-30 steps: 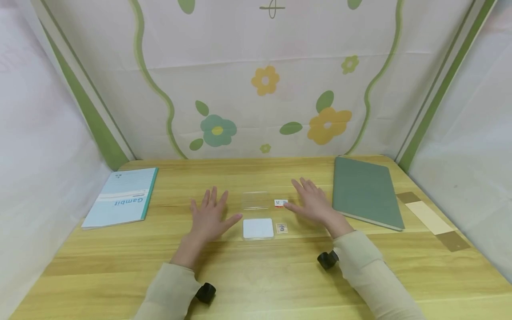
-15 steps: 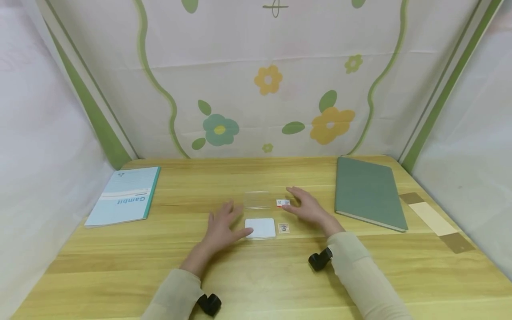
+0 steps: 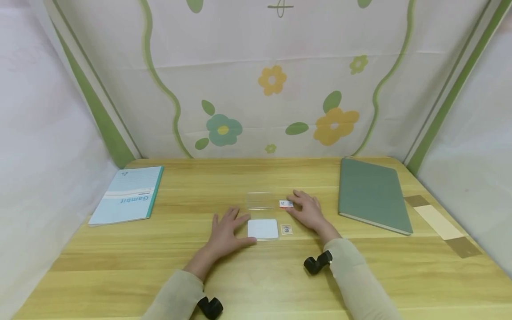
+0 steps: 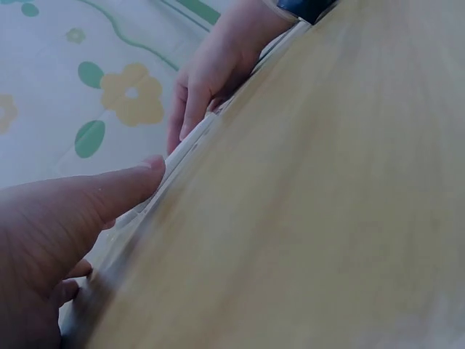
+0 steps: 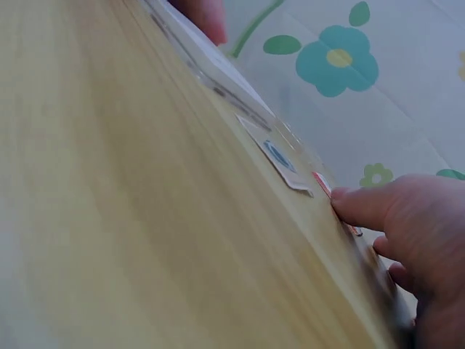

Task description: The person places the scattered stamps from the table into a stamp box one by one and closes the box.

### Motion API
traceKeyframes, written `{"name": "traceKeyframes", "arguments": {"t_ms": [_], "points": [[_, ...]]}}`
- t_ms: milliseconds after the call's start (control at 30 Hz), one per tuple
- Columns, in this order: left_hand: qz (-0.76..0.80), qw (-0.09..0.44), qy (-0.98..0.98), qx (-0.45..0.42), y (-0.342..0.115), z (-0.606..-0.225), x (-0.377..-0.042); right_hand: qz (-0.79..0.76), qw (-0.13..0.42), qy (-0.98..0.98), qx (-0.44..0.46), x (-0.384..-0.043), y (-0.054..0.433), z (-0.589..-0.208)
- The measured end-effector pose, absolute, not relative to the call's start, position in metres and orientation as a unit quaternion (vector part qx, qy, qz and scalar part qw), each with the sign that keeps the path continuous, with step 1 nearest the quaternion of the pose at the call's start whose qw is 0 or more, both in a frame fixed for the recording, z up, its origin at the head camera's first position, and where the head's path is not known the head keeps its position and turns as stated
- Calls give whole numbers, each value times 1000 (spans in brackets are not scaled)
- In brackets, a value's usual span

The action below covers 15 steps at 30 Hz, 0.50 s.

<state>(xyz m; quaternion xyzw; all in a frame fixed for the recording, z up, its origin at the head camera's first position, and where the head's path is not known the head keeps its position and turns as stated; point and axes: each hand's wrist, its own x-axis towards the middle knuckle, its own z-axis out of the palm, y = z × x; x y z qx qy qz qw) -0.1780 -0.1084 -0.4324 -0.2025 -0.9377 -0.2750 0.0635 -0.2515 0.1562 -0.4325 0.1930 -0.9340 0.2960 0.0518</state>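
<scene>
White, the box [image 3: 262, 229] is touched at its left edge by the spread left hand [image 3: 226, 235]; beyond its right corner, the parallel card [image 3: 285, 204] is touched by the right hand [image 3: 309, 213], fingers parted.

1. Tabletop [image 3: 256, 278]: wood-grained, smooth, faint sheen.
2. White-topped box [image 3: 262, 229], see-through piece [image 3: 260, 201]: clear plastic, glossy.
3. Small labels [image 3: 286, 229]: paper-like.
4. Backdrop [image 3: 240, 40]: cloth, matt, creased.
5. Green notebook [image 3: 374, 193]: matt, smooth cover.
6. Sleeves [image 3: 354, 266]: matt cloth.

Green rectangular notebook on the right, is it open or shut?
Shut: the notebook lies flat, green cover up, pale page edges showing along its near side.
</scene>
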Motion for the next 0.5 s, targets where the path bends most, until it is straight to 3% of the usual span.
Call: {"name": "traceKeyframes", "arguments": {"t_ms": [500], "points": [[-266, 53, -943, -193, -107, -431, -176, 319, 64, -928, 183, -248, 157, -432]]}}
